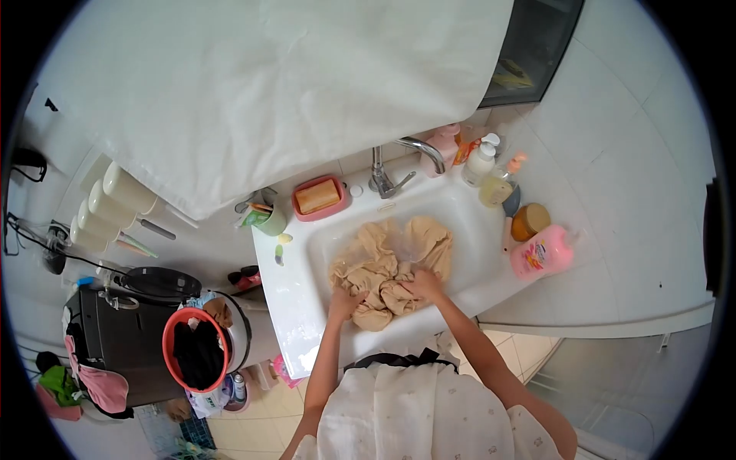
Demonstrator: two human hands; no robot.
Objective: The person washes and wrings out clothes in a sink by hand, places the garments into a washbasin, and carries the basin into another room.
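A bunched beige cloth (pixel 376 268) lies wet in the white sink (pixel 479 230), spread across much of the basin. At its near left edge, my left hand (pixel 346 302) has its fingers bent into the folds. My right hand (pixel 424 286) grips the fabric on the near right side, fingertips partly sunk in it. Some water shows around and between the folds. Behind the cloth stands a chrome faucet (pixel 381 180), its spout turned to the right.
A pink soap dish (pixel 320 199) with a soap bar and a green cup (pixel 271 221) stand on the sink's back left. Several bottles, including a pink bottle (pixel 543 252), line the right side. A red basket (pixel 195 350) holding dark clothes is at left. A white sheet (pixel 291 92) hangs above.
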